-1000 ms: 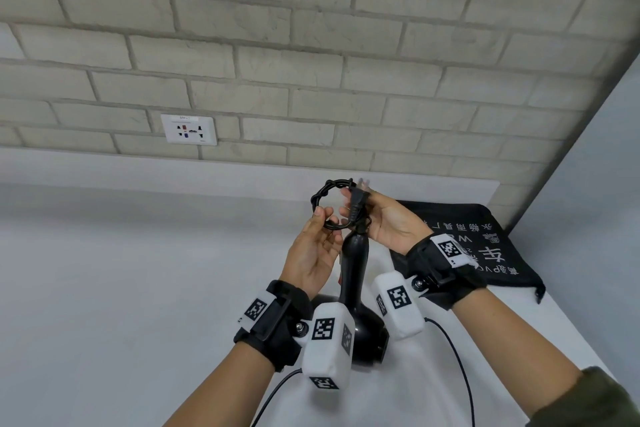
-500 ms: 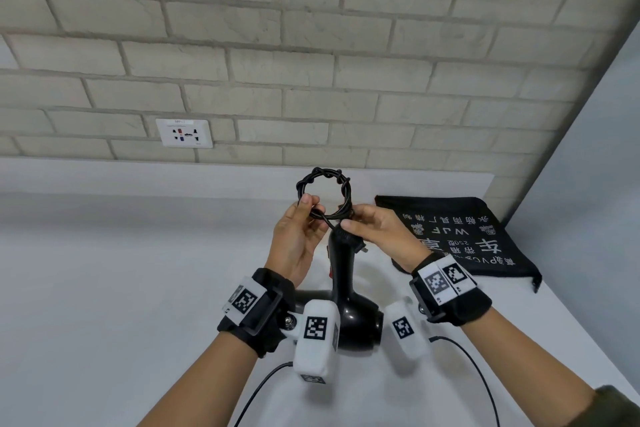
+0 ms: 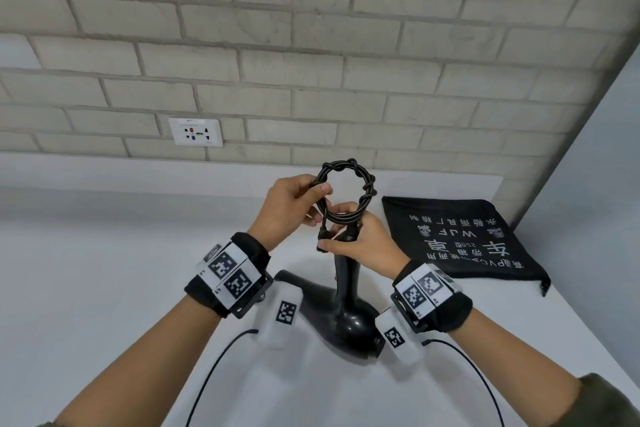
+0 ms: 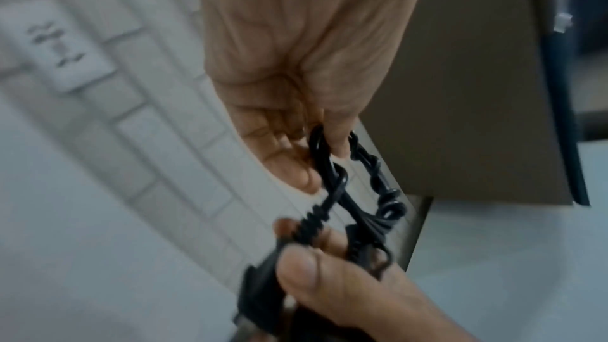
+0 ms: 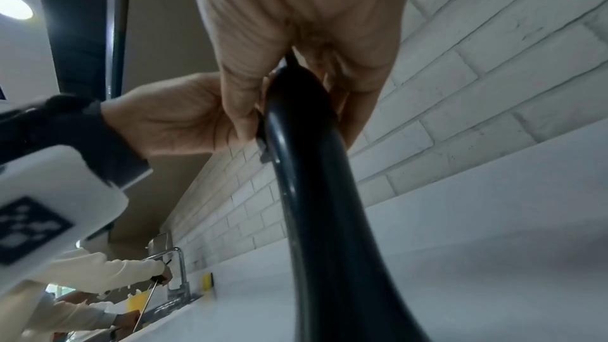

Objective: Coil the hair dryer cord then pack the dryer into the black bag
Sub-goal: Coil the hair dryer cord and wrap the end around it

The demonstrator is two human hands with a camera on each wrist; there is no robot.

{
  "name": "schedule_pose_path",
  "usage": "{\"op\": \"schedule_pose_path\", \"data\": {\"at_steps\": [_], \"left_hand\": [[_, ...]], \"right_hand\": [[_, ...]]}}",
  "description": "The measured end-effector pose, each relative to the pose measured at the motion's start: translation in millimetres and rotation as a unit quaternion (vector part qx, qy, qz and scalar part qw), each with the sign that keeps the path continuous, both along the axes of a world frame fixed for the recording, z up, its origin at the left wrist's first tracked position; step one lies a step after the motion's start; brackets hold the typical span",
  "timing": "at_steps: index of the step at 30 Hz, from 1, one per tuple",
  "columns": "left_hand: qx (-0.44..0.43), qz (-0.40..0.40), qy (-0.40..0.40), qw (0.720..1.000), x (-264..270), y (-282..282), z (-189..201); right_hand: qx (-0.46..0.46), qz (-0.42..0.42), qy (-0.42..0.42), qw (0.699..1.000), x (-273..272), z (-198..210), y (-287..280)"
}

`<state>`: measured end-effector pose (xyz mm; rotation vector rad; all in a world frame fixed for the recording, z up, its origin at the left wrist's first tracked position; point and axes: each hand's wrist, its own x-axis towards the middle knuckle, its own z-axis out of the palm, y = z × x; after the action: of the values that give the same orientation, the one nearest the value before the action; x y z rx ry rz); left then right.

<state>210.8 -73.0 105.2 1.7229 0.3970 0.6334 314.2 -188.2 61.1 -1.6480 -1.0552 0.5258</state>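
Observation:
A black hair dryer [image 3: 346,319] stands on its body on the white counter, handle [image 3: 343,274] pointing up. Above the handle its cord is wound into a small twisted ring [image 3: 367,191]. My left hand [image 3: 317,196] pinches the ring's left side between thumb and fingers; the left wrist view shows this pinch on the cord ring [image 4: 381,191]. My right hand [image 3: 330,241] sits just under the ring at the handle's top and pinches the plug [image 4: 260,293] end of the cord. The black bag [image 3: 460,239] with white print lies flat to the right. In the right wrist view the handle [image 5: 306,165] fills the middle.
A brick wall with a white socket [image 3: 195,132] runs behind the counter [image 3: 104,288]. A grey panel closes off the right side, near the counter's right edge. Thin camera cables trail from my wrists. Farther along, another person [image 5: 98,277] works at a sink tap.
My right hand has carried the plug from the ring's upper right round to beneath it, by the handle's top. My left hand still holds the ring, now slightly higher.

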Motion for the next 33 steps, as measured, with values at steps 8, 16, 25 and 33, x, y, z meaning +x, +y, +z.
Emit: {"op": "schedule_pose_path", "data": {"at_steps": [8, 16, 25, 33], "left_hand": [[0.158, 0.06, 0.001, 0.986, -4, -4, 4], [0.108, 0.16, -0.037, 0.98, 4, -9, -23], [0.045, 0.135, -0.012, 0.99, 12, -9, -24], [-0.141, 0.058, -0.014, 0.988, 9, -7, -28]], "right_hand": [[0.012, -0.1, 0.065, 0.993, 3, -7, 11], [0.043, -0.037, 0.22, 0.974, 20, 6, 6], [0.086, -0.007, 0.223, 0.971, 27, 15, 5], [0.075, 0.059, 0.285, 0.954, 41, 22, 4]]}}
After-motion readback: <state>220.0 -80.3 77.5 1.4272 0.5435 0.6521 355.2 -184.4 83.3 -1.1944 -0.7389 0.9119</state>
